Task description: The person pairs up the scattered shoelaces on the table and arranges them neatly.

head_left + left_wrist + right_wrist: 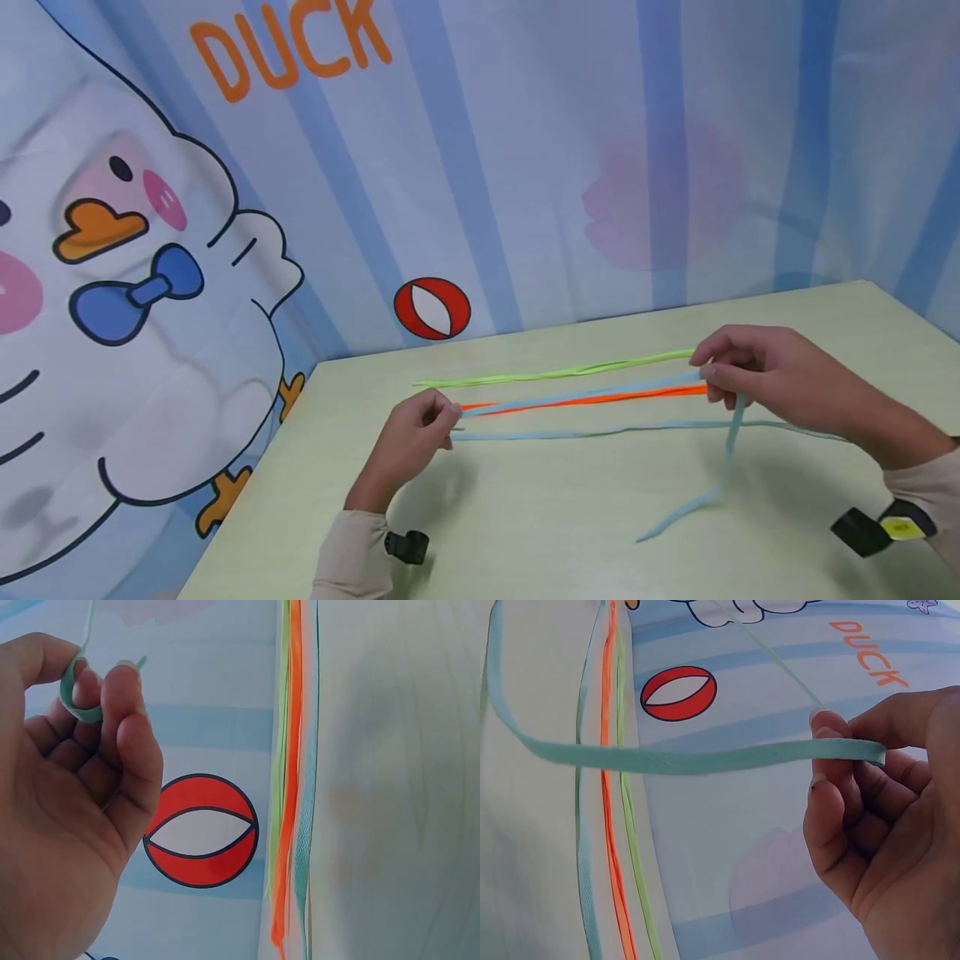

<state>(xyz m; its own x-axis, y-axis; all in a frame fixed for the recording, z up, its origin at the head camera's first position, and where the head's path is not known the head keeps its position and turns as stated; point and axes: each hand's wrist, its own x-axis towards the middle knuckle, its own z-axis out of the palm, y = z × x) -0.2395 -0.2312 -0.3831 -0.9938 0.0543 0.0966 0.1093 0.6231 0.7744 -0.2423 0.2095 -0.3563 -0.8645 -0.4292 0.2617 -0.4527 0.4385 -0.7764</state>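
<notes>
A light blue flat shoelace is stretched between the two hands, above the table. The left hand pinches it near one end; a short tip pokes out past the fingers in the left wrist view. At the other side, the right hand pinches the same lace between thumb and fingers. From there a loose tail hangs down, its end trailing toward the table's front. Behind and below the hands lie an orange lace, a yellow-green lace and a second light blue lace, roughly side by side.
The pale wooden table meets a blue-striped backdrop printed with a duck and a red ball. Black cameras are strapped at both wrists.
</notes>
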